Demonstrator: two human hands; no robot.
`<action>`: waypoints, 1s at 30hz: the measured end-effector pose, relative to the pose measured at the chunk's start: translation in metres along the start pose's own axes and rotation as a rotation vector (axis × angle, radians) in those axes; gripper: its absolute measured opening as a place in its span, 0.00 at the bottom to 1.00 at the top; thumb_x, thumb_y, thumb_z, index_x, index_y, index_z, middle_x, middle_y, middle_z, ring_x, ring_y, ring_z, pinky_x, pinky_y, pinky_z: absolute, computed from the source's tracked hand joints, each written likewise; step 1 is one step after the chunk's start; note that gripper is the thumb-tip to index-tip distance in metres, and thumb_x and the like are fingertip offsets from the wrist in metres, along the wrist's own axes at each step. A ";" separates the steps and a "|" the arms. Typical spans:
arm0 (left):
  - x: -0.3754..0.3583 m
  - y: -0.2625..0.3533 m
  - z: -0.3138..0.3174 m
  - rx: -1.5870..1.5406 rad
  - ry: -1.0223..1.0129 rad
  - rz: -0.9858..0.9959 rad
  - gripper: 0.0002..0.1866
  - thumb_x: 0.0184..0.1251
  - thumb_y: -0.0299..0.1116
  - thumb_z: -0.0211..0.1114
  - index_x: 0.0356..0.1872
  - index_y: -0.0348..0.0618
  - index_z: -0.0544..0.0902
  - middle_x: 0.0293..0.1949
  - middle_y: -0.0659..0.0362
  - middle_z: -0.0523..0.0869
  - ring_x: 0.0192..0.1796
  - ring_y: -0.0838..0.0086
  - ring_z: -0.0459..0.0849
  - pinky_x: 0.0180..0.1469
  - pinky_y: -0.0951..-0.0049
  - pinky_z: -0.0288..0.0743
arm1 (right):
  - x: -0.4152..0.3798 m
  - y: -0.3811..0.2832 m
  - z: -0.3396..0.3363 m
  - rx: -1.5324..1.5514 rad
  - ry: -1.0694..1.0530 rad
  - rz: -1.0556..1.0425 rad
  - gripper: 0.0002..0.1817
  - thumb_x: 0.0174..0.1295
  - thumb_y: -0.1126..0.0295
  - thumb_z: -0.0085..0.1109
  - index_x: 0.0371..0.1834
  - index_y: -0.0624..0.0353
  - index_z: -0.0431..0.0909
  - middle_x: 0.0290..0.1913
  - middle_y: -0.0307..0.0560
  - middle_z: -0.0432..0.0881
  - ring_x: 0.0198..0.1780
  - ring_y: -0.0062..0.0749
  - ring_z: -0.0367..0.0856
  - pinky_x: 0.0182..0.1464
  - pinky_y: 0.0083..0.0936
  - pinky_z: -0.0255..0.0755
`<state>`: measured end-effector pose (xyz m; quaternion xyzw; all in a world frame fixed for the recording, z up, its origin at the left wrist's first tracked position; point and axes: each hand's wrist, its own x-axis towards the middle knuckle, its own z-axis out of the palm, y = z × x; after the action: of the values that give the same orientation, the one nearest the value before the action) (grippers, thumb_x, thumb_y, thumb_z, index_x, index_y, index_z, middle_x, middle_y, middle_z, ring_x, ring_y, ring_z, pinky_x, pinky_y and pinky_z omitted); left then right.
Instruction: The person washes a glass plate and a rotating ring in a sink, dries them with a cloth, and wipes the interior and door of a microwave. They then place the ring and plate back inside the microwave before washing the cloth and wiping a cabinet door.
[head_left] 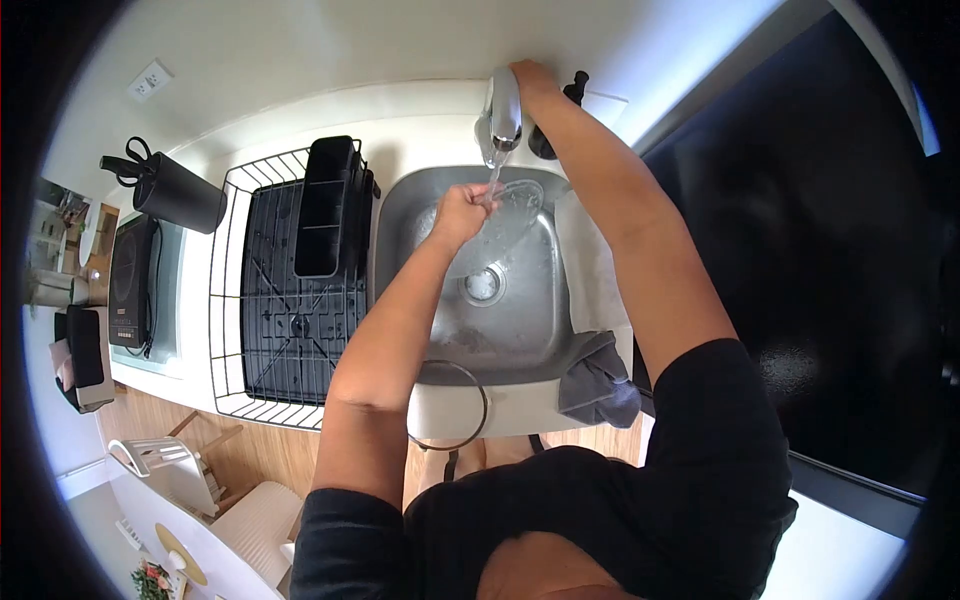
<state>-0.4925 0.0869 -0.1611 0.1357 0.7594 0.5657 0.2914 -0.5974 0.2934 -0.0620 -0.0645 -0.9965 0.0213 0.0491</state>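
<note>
My left hand [465, 215] is over the sink [480, 345], its fingers closed on the edge of a clear see-through container or lid [515, 215]; its exact kind is hard to make out. Water runs from the chrome faucet [507, 105] onto my fingers and this clear piece. Behind the faucet's right side, my right hand [535, 82] touches or nearly touches it; the fingers are hidden. A dark soap bottle [543, 143] stands close to my right forearm.
Left of the sink stands a black wire dish rack [300, 345] holding a black bin [328, 205]. A grey cloth [600, 385] hangs at the front right edge. A thin dark-rimmed ring [485, 410] lies at the front edge. A black utensil holder [180, 190] sits farther left.
</note>
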 end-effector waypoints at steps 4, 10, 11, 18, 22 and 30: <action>0.006 -0.010 0.000 -0.213 -0.046 0.032 0.16 0.56 0.23 0.63 0.47 0.43 0.83 0.34 0.61 0.87 0.34 0.84 0.80 0.36 0.83 0.72 | -0.013 -0.005 -0.030 -0.037 -0.028 0.056 0.11 0.56 0.68 0.52 0.37 0.58 0.83 0.40 0.57 0.82 0.45 0.49 0.81 0.47 0.38 0.75; -0.015 -0.009 -0.006 -0.264 0.195 -0.163 0.17 0.55 0.20 0.62 0.48 0.41 0.82 0.31 0.58 0.85 0.25 0.81 0.80 0.25 0.81 0.72 | -0.116 -0.009 -0.003 0.639 -0.195 -0.035 0.12 0.56 0.67 0.56 0.30 0.68 0.80 0.32 0.57 0.83 0.36 0.44 0.84 0.43 0.29 0.79; -0.021 -0.013 -0.006 -0.262 0.197 -0.174 0.17 0.55 0.20 0.62 0.48 0.41 0.82 0.31 0.58 0.85 0.25 0.81 0.80 0.25 0.81 0.72 | -0.134 -0.019 0.016 1.063 -0.374 0.223 0.15 0.58 0.65 0.56 0.33 0.70 0.79 0.34 0.59 0.82 0.37 0.44 0.83 0.44 0.30 0.79; -0.038 -0.035 -0.012 -0.413 0.335 -0.330 0.23 0.59 0.18 0.52 0.57 0.40 0.73 0.34 0.57 0.85 0.26 0.74 0.82 0.25 0.77 0.77 | -0.138 -0.069 0.072 1.774 -0.759 0.649 0.23 0.65 0.60 0.52 0.40 0.78 0.72 0.39 0.65 0.79 0.43 0.50 0.81 0.47 0.40 0.79; -0.050 -0.042 -0.009 -0.539 0.330 -0.335 0.21 0.59 0.18 0.53 0.56 0.39 0.73 0.35 0.57 0.84 0.26 0.74 0.83 0.25 0.78 0.77 | -0.127 -0.074 0.054 1.517 -1.018 0.501 0.23 0.66 0.62 0.49 0.45 0.80 0.71 0.45 0.67 0.77 0.48 0.51 0.79 0.53 0.37 0.76; -0.043 -0.065 -0.010 -0.753 0.258 -0.246 0.17 0.61 0.19 0.53 0.53 0.35 0.73 0.38 0.55 0.84 0.34 0.70 0.84 0.33 0.74 0.80 | -0.138 -0.083 0.003 1.336 -1.342 0.040 0.22 0.54 0.84 0.42 0.55 0.79 0.66 0.55 0.66 0.72 0.58 0.47 0.73 0.60 0.35 0.69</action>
<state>-0.4560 0.0353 -0.2075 -0.1440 0.5404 0.7773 0.2882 -0.4717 0.1927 -0.0738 -0.0146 -0.5969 0.6210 -0.5079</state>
